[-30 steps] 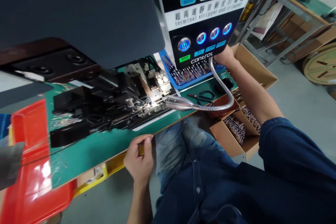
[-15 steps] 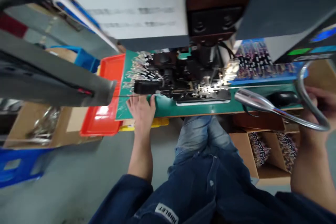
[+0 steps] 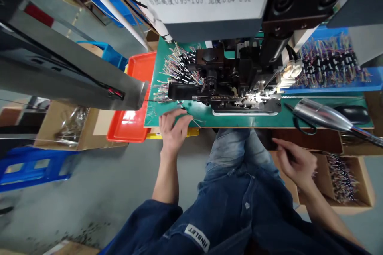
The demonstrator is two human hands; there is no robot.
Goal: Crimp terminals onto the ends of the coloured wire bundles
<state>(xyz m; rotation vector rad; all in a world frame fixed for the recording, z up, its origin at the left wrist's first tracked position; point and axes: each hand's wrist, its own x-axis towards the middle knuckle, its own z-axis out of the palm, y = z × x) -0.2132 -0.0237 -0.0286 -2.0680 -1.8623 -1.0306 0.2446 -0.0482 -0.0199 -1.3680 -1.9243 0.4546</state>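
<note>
Over the front edge of the green work surface, my left hand (image 3: 173, 127) is pinched around a short thin cable (image 3: 197, 121) with fine loose wire ends. Its fingers hide the middle of the cable. To the hand's upper right sits the black and metal pressing machine (image 3: 239, 97), lit near its tool head. My right hand (image 3: 296, 161) hangs in the air above a cardboard box, below the surface's front edge. Its index finger is stretched out and the others are loosely curled, with nothing seen in them.
Bundled wires (image 3: 182, 65) lie behind the left hand. A blue tray (image 3: 329, 83) of wire pieces stands right of the machine. A tapered silver tool (image 3: 321, 113) juts over the right end. An orange tray (image 3: 119, 127) and a grey arm (image 3: 119, 87) are at left; a divided cardboard box (image 3: 363, 179) lower right.
My right hand has come left and down, away from the curved metal tube at the far right. My left hand, earlier flat on the surface, now pinches a cable. The view has shifted.
</note>
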